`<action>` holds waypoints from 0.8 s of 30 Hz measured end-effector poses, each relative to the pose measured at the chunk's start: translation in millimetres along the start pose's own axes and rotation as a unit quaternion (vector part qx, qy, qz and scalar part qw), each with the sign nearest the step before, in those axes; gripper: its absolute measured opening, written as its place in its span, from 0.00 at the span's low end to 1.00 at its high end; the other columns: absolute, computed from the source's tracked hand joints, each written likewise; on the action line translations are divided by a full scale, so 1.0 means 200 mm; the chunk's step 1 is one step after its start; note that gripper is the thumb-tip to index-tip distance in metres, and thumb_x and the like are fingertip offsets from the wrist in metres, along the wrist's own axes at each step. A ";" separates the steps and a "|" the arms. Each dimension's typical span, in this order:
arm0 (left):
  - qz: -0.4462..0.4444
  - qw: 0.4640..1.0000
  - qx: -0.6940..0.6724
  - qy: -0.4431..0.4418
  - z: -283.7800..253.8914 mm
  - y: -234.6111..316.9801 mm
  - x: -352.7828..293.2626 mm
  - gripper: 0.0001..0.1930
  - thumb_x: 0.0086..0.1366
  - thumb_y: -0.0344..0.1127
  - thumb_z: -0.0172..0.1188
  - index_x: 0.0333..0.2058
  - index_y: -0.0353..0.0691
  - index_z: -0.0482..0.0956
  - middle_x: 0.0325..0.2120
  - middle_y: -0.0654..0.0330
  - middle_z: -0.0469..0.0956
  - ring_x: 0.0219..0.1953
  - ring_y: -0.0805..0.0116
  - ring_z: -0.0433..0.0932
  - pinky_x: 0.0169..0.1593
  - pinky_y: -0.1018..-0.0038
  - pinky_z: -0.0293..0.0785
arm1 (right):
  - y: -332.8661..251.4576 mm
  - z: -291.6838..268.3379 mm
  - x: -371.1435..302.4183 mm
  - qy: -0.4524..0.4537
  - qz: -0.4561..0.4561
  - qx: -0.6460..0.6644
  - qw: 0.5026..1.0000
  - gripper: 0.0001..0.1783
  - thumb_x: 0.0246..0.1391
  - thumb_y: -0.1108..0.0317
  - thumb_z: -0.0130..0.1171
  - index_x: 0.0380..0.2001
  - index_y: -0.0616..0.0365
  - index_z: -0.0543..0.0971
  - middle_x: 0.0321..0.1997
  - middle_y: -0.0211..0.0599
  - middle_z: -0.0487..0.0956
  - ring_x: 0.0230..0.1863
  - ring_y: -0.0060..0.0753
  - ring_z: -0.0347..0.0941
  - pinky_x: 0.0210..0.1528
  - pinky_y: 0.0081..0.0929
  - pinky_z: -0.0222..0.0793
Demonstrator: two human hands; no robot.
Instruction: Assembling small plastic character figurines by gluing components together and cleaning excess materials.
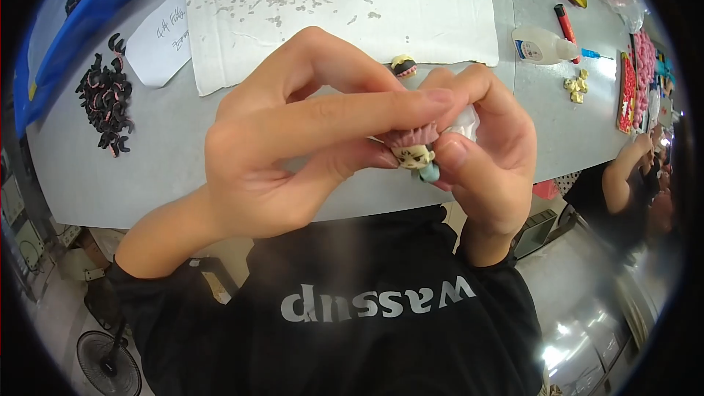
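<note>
Close in front of my chest, both hands hold a small toy figurine (415, 157) with pinkish spiky hair, a pale painted face and a light teal body. My left hand (301, 128) grips it from the left, its index finger across the top of the hair and the thumb beside the face. From the right, my right hand (495, 132) holds the figurine, thumb near the body and fingers curled behind. Something white and crinkled (465, 125) shows inside my right hand. Just beyond the fingers lies a small black, yellow and pink piece (403, 66).
A white sheet (337, 37) strewn with grey specks covers the far table. A pile of black curved parts (106, 99) lies left, by a blue bin (88, 37) and labelled paper (163, 40). To the right are a bottle (539, 47), a red marker (565, 23), gold pieces (577, 86) and another person (623, 180).
</note>
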State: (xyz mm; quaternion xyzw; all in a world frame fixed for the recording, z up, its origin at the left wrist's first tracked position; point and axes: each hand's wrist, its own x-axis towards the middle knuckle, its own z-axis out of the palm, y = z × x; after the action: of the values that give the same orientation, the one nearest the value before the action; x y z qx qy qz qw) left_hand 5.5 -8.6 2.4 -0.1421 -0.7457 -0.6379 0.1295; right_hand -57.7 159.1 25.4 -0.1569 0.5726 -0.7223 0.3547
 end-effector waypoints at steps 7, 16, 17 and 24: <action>-0.015 0.999 -0.045 0.012 0.02 -0.01 0.00 0.17 0.48 0.16 0.49 0.37 0.35 0.77 0.31 0.56 0.67 0.28 0.72 0.66 0.29 0.82 0.61 | 0.04 0.02 -0.01 -0.004 0.020 0.090 0.996 0.14 0.46 0.65 0.55 0.30 0.61 0.64 0.28 0.40 0.70 0.27 0.22 0.65 0.27 0.16 0.60; -0.032 0.999 -0.025 -0.014 0.00 0.00 -0.01 0.17 0.48 0.17 0.49 0.38 0.34 0.77 0.29 0.58 0.66 0.28 0.72 0.64 0.30 0.82 0.60 | 0.03 0.03 -0.05 0.032 0.057 0.087 0.994 0.18 0.44 0.66 0.57 0.36 0.63 0.64 0.34 0.44 0.70 0.32 0.27 0.67 0.34 0.20 0.63; -0.031 0.999 -0.027 -0.016 -0.01 0.00 0.00 0.17 0.48 0.17 0.49 0.38 0.34 0.77 0.29 0.58 0.66 0.28 0.72 0.64 0.30 0.82 0.60 | 0.02 0.04 -0.06 0.034 0.057 0.086 0.994 0.18 0.44 0.66 0.57 0.36 0.63 0.64 0.34 0.44 0.70 0.32 0.27 0.67 0.34 0.20 0.63; -0.030 0.997 -0.036 -0.054 -0.03 0.00 0.01 0.20 0.53 0.35 0.59 0.43 0.28 0.72 0.32 0.55 0.67 0.31 0.72 0.66 0.32 0.81 0.63 | 0.03 0.11 -0.05 0.105 0.048 0.115 0.987 0.21 0.42 0.67 0.55 0.38 0.69 0.65 0.34 0.42 0.70 0.33 0.28 0.68 0.36 0.20 0.63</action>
State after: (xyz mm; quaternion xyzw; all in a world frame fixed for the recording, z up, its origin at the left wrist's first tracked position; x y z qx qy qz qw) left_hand 3.2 -13.7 4.6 -0.1583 -0.7322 -0.6592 0.0646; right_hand -34.9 150.2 28.5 -0.0111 0.5265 -0.7780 0.3426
